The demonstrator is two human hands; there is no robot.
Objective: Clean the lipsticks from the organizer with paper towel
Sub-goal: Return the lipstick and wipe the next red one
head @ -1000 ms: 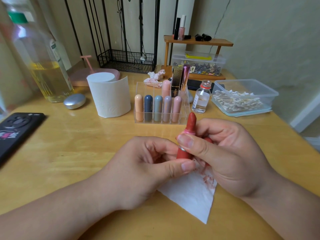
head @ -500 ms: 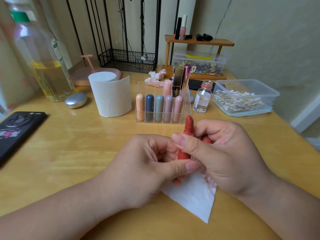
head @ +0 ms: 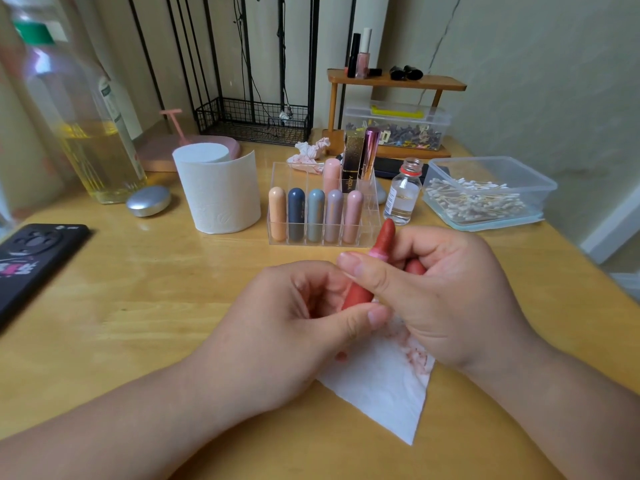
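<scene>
Nearest the person, a white paper towel sheet (head: 381,389) lies flat on the wooden table (head: 138,306), smeared pink-red along its right edge and partly under both hands. Above it, the left hand (head: 294,327) is curled, its thumb pressed against the lower end of a red lipstick (head: 358,292). The right hand (head: 446,292) grips the same lipstick, thumb laid across the middle and fingers wrapped behind. The lipstick stands nearly upright, tilted slightly right, its rounded tip reaching the front of the clear organizer (head: 369,220).

In the organizer, five capsule-shaped lipsticks (head: 316,216) fill the front row: peach, navy, grey-blue, mauve, pink. Behind them stand a taller pink one, a metallic pink tube, and a black-and-gold tube (head: 351,161) whose vertical lettering seems to read "YDBY".

Left of the organizer stands a paper towel roll (head: 221,192); right of it, a small glass bottle (head: 403,195) whose label is too small to read, then a plastic box of cotton swabs (head: 485,192). A black phone (head: 31,258) lies at the far left. Behind the organizer sits a crumpled stained tissue (head: 308,154).
</scene>
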